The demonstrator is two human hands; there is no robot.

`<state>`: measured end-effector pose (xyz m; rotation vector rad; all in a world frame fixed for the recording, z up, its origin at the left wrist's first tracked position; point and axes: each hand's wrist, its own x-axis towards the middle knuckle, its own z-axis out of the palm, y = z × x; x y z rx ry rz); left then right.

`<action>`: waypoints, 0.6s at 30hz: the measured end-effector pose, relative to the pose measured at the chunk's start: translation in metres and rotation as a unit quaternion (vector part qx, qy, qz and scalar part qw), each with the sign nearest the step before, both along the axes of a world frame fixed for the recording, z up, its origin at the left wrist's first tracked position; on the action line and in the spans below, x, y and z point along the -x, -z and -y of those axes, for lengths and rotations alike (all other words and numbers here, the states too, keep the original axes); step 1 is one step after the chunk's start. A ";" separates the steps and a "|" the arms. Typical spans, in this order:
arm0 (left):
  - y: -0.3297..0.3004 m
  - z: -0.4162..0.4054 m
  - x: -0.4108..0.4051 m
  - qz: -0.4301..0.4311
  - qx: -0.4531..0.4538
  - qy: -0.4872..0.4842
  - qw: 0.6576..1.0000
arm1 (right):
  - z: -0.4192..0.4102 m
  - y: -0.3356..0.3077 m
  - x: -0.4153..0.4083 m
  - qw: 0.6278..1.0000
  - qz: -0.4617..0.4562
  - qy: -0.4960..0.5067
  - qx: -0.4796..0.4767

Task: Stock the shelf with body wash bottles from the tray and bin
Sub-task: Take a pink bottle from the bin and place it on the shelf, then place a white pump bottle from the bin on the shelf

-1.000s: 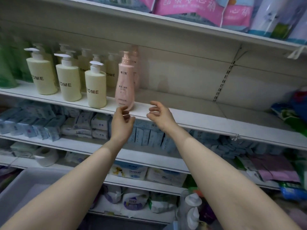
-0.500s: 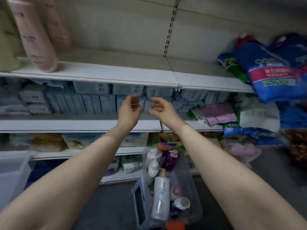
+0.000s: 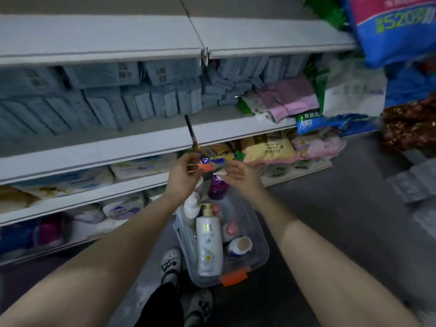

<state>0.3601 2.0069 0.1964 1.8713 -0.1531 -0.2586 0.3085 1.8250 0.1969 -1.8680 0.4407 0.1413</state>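
Both hands out front above clear bin (image 3: 260, 252) on floor. Left hand (image 3: 181, 179) with fingers loosely curled, nothing held. Right hand (image 3: 243, 177) same: fingers loosely curled, nothing in grip. Just apart from each other, not touching.

Bin contents: tall white bottle (image 3: 209, 246) with gold pump lying lengthwise down the middle; white pump bottle (image 3: 191, 208) at its left; purple bottle (image 3: 215, 190) at far end, right under the hands; pink-capped bottle (image 3: 230, 228) at right of the white one; white bottle with tan round base (image 3: 240, 246) near the right wall. Orange latch (image 3: 234, 276) on near end of bin; second orange latch (image 3: 205, 166) at far end, partly behind left hand.

Shelving (image 3: 99, 55) ahead: top visible tier bare at front edge, next tier packed with blue-grey packs (image 3: 99, 95), lower tiers with soft packs, blurred, labels unreadable. Pink and purple packs (image 3: 289, 97) at right of the blue-grey ones. Big blue bag (image 3: 398, 27) top right. Patterned shoes (image 3: 171, 265) on floor just beside the bin's near-left corner.
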 end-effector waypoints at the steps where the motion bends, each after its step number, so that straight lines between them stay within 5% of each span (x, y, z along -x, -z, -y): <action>1: 0.012 -0.002 -0.003 -0.011 -0.014 -0.002 1.000 | 0.003 0.015 0.002 1.000 -0.014 0.006 -0.001; 8: 0.088 -0.009 -0.014 -0.090 -0.089 0.066 0.990 | 0.008 0.088 0.011 0.993 -0.103 0.056 -0.031; 18: 0.149 0.017 -0.022 -0.014 -0.228 0.269 0.936 | 0.016 0.160 0.033 0.974 -0.192 0.094 -0.074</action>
